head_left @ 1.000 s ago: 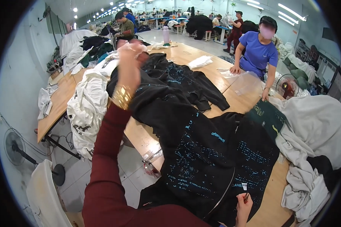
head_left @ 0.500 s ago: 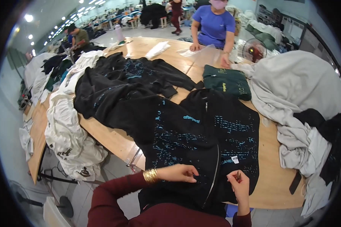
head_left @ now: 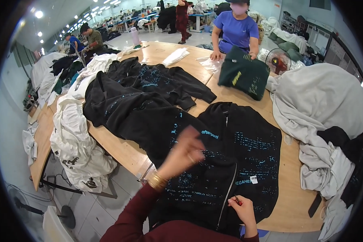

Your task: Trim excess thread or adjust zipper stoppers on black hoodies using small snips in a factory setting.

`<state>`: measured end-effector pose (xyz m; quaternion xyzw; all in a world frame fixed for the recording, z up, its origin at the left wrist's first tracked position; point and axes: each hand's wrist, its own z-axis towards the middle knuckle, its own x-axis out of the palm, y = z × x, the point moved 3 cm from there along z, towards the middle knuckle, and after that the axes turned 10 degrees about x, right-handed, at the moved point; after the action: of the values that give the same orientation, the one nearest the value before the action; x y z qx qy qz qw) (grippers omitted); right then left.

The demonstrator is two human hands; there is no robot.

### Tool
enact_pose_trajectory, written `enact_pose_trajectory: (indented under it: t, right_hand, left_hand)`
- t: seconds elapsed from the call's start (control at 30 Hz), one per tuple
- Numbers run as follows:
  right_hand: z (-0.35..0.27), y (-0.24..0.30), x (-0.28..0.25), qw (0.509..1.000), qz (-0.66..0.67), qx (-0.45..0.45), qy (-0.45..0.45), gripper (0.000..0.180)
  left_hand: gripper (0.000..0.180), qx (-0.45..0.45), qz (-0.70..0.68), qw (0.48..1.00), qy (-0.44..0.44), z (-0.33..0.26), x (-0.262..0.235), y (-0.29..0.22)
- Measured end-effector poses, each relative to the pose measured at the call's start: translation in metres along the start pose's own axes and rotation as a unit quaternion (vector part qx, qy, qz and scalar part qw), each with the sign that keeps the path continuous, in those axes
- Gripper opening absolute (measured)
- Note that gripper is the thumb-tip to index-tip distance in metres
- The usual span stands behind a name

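The black zip hoodie [head_left: 230,161] lies flat on the near table [head_left: 121,149]. The left hand [head_left: 185,151], half a second ago resting on it, now lifts, blurred, fingers loosely curled. The right hand [head_left: 241,206] still pinches the hem by the zipper [head_left: 228,191]; inspection appears to continue.

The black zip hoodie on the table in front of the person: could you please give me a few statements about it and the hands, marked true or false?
1. The black zip hoodie lies spread on the wooden table. True.
2. The left hand is raised above the hoodie. True.
3. The right hand rests on the grey fabric pile. False: it is at the hoodie's lower edge, near the zip.
4. The co-worker holds a white garment. False: it is a dark green folded garment.
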<state>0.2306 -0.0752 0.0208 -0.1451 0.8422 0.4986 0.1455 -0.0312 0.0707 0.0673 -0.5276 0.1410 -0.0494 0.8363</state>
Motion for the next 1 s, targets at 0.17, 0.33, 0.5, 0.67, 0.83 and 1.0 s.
enact_pose_trajectory:
  t: [0.17, 0.33, 0.5, 0.67, 0.83, 1.0]
  right_hand:
    - [0.001, -0.003, -0.006, 0.999, 0.003, 0.021, -0.034, 0.018]
    - [-0.004, 0.008, 0.01, 0.999, -0.014, -0.03, -0.039, 0.019]
    - [0.007, -0.005, 0.011, 0.998, 0.0, -0.043, -0.047, 0.02]
    - [0.004, -0.004, 0.007, 0.996, 0.068, -0.036, -0.047, 0.018]
    - [0.007, -0.006, 0.013, 0.994, 0.093, -0.032, -0.037, 0.017]
    - [0.009, 0.001, 0.019, 0.991, 0.128, -0.013, -0.042, 0.02]
  left_hand:
    - [0.042, 0.256, 0.003, 0.777, -0.575, 0.003, -0.117, -0.091]
    - [0.022, 0.059, -0.191, 0.964, -0.174, -0.001, -0.029, -0.059]
    - [0.042, -0.137, -0.095, 0.935, 0.313, -0.075, 0.092, 0.007]
    - [0.043, -0.12, -0.089, 0.927, 0.344, -0.072, 0.122, 0.017]
    - [0.042, -0.14, -0.092, 0.922, 0.348, -0.076, 0.109, 0.017]
    - [0.027, -0.165, -0.119, 0.947, 0.247, -0.085, 0.116, 0.025]
